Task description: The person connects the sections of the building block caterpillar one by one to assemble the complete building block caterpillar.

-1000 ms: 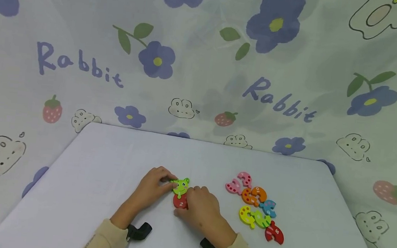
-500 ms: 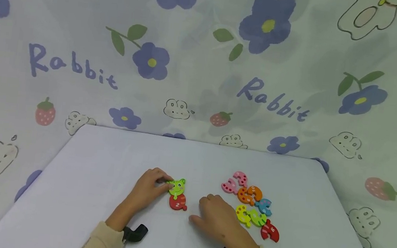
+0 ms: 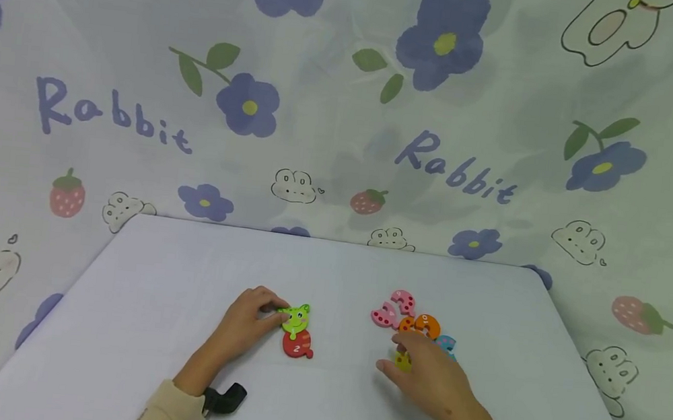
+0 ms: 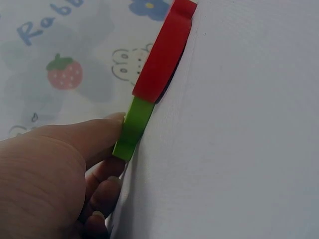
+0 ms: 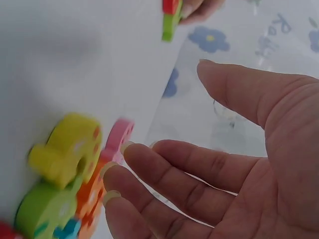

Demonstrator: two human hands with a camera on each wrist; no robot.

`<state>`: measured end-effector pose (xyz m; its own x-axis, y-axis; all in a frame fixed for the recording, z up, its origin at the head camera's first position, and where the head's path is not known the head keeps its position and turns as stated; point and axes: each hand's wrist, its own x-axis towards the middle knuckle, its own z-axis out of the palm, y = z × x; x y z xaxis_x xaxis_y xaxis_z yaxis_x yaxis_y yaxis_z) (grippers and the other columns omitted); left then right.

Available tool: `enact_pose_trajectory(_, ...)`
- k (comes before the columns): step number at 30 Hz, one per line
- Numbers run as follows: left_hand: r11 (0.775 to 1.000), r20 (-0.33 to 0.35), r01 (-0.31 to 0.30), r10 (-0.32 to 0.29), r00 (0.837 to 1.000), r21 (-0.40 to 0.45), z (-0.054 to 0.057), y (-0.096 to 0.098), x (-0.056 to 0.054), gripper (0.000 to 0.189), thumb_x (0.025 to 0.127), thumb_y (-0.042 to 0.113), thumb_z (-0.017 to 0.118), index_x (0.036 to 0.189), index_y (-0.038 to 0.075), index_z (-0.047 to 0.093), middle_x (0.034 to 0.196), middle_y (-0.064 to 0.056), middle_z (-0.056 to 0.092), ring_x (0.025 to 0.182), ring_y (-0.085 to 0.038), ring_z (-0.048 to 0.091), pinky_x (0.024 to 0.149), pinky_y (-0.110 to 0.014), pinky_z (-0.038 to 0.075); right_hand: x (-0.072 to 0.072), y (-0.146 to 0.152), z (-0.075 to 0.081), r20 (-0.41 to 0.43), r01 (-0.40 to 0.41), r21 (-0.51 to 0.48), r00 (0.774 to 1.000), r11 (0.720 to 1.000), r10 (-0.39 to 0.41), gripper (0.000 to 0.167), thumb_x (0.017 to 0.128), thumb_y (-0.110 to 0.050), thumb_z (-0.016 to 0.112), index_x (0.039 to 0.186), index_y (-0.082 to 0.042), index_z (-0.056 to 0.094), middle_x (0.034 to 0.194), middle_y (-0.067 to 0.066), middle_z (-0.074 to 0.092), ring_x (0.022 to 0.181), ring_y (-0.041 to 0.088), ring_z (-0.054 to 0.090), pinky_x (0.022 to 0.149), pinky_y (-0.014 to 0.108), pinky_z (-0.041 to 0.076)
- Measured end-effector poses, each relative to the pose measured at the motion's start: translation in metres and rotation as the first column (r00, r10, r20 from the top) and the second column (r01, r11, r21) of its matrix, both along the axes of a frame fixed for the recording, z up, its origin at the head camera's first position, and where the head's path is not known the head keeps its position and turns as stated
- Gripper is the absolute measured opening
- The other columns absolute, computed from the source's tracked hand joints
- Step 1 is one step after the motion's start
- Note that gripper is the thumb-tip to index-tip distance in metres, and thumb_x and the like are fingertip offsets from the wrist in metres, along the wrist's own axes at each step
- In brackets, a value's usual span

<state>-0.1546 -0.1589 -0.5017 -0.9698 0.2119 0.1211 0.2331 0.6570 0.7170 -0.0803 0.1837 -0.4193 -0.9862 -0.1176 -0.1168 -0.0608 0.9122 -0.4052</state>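
Note:
My left hand (image 3: pixel 247 320) pinches the edge of a green puzzle piece with a smiling face (image 3: pixel 294 322), flat on the table. Joined below it is a red puzzle piece numbered 2 (image 3: pixel 297 345); both show edge-on in the left wrist view. Over the loose puzzle pieces at the right hovers my right hand (image 3: pixel 438 382), fingers spread and holding nothing. It partly covers a yellow piece (image 3: pixel 403 360) in the head view. The right wrist view shows that piece beside a lime green one (image 5: pixel 45 211), with orange and pink behind.
Two pink pieces (image 3: pixel 386 315), an orange piece (image 3: pixel 427 325) and a blue piece (image 3: pixel 446 344) lie beyond my right hand. A white cloth covers the table (image 3: pixel 186 256). Behind it hangs a curtain (image 3: pixel 319 134) printed with flowers and rabbits.
My right hand has let go of the red piece and moved right, over the loose pieces. The left hand keeps its pinch on the green face. The head view has shifted slightly.

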Motion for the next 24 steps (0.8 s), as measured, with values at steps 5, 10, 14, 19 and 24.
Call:
enact_pose_trajectory(5,1.0,-0.002,-0.006,0.006,1.0,-0.01,-0.001,-0.001,0.0,0.019,0.092,0.024,0.083,0.11,0.024,0.078,0.104,0.01,0.065,0.097,-0.013,0.054,0.088,-0.04,0.048,0.001,0.032,-0.001,-0.01,0.057,0.067,0.998,0.996,-0.057,0.05,0.087,-0.045,0.084,0.119,-0.009,0.074,0.099,-0.002,0.07,0.087,0.017,0.063,0.079,0.045,0.057)
enact_pose_trajectory(10,1.0,-0.004,-0.013,0.013,1.0,-0.011,-0.003,-0.004,-0.001,0.019,0.092,0.024,0.083,0.111,0.024,0.078,0.104,0.011,0.064,0.098,-0.012,0.054,0.089,-0.04,0.048,0.001,0.056,-0.005,0.014,0.101,0.16,0.994,0.982,-0.104,0.051,0.087,-0.043,0.084,0.113,0.0,0.074,0.088,0.003,0.067,0.078,0.019,0.06,0.073,0.045,0.058)
enact_pose_trajectory(14,1.0,-0.001,-0.005,0.005,1.0,-0.008,-0.004,-0.004,-0.002,0.019,0.093,0.024,0.082,0.111,0.024,0.078,0.104,0.011,0.064,0.098,-0.012,0.053,0.089,-0.04,0.047,0.002,0.065,-0.011,0.05,0.105,0.219,0.992,0.97,-0.118,0.055,0.086,-0.044,0.085,0.113,0.001,0.071,0.085,0.003,0.063,0.077,0.02,0.057,0.069,0.042,0.057)
enact_pose_trajectory(19,1.0,0.0,0.001,-0.001,1.0,-0.001,-0.006,-0.001,-0.003,0.02,0.093,0.024,0.082,0.112,0.025,0.077,0.104,0.012,0.064,0.098,-0.012,0.052,0.089,-0.04,0.047,0.005,0.067,-0.019,0.077,0.136,0.204,0.985,0.969,-0.154,0.059,0.084,-0.046,0.086,0.116,-0.001,0.066,0.082,0.003,0.056,0.077,0.022,0.051,0.062,0.035,0.049)
enact_pose_trajectory(24,1.0,0.003,-0.002,0.002,1.0,0.002,-0.005,0.001,-0.003,0.02,0.093,0.023,0.083,0.112,0.024,0.077,0.104,0.011,0.064,0.098,-0.013,0.053,0.088,-0.04,0.047,0.006,0.067,-0.025,0.073,0.138,0.214,0.985,0.967,-0.157,0.068,0.082,-0.052,0.086,0.122,-0.001,0.064,0.094,0.007,0.062,0.081,0.023,0.053,0.066,0.038,0.052)
